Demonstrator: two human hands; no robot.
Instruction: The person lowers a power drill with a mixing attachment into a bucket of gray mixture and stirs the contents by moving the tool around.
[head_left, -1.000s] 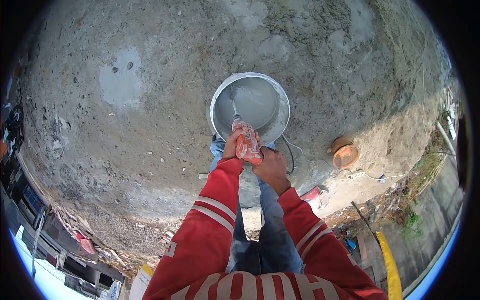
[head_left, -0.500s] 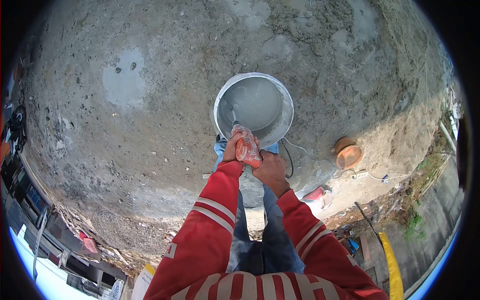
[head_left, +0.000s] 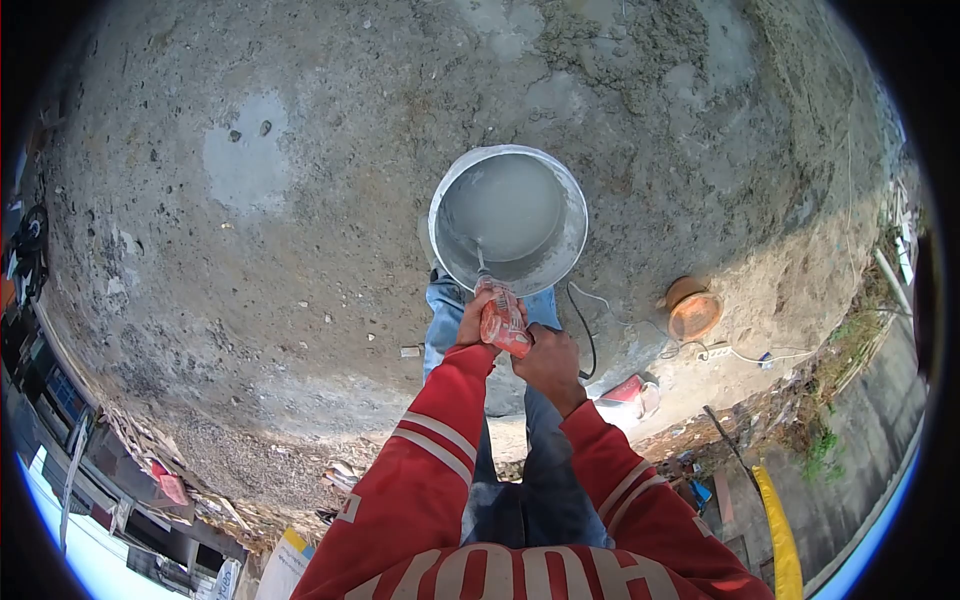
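A grey bucket (head_left: 572,220) stands on the concrete ground just in front of my legs, filled with pale grey mix. Both hands grip an orange-red power drill (head_left: 503,318) held over the bucket's near rim. My left hand (head_left: 474,320) wraps the drill's left side. My right hand (head_left: 549,362) holds its rear end. A thin metal shaft (head_left: 482,262) runs from the drill down into the mix. My sleeves are red with white stripes.
A black cable (head_left: 585,325) trails from the drill to the right. An orange bowl-shaped object (head_left: 693,312) lies on the ground at right, with a white power strip (head_left: 720,351) and cord beside it. A red-and-white bag (head_left: 629,392) lies near my right leg. Rubble borders the slab below.
The drill and both hands have drawn slightly back toward me, and the shaft now enters the mix nearer the bucket's close rim. The mix surface looks smoother.
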